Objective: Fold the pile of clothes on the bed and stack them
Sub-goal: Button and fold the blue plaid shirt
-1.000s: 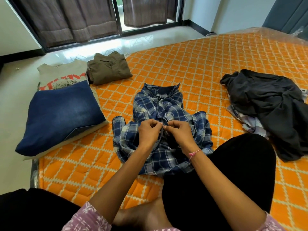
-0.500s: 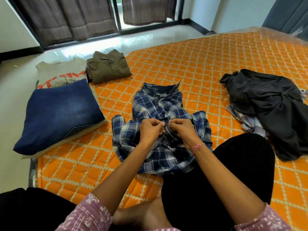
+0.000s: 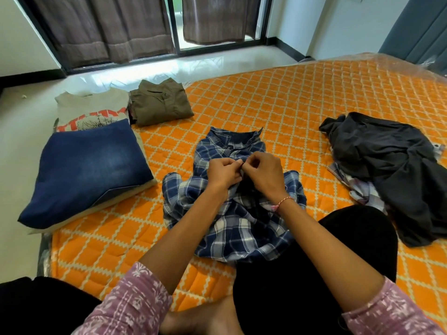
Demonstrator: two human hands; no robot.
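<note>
A blue plaid shirt (image 3: pixel 232 228) lies rumpled on the orange mattress (image 3: pixel 302 97) in front of me, collar pointing away. My left hand (image 3: pixel 223 172) and my right hand (image 3: pixel 263 174) meet at the shirt's front placket below the collar, each pinching the fabric edge with curled fingers. At the left, folded blue jeans (image 3: pixel 87 170) lie on a folded beige printed T-shirt (image 3: pixel 94 107), and a folded olive shirt (image 3: pixel 159 102) sits beside them. A loose pile of dark clothes (image 3: pixel 391 170) lies at the right, over a pale checked garment (image 3: pixel 358 189).
My crossed legs in black trousers (image 3: pixel 314 274) rest at the shirt's near hem. The mattress's left edge meets a glossy floor (image 3: pixel 24 131). Curtained glass doors (image 3: pixel 145 25) stand behind.
Both hands have moved up the shirt's front toward the collar, still pinching the placket together.
</note>
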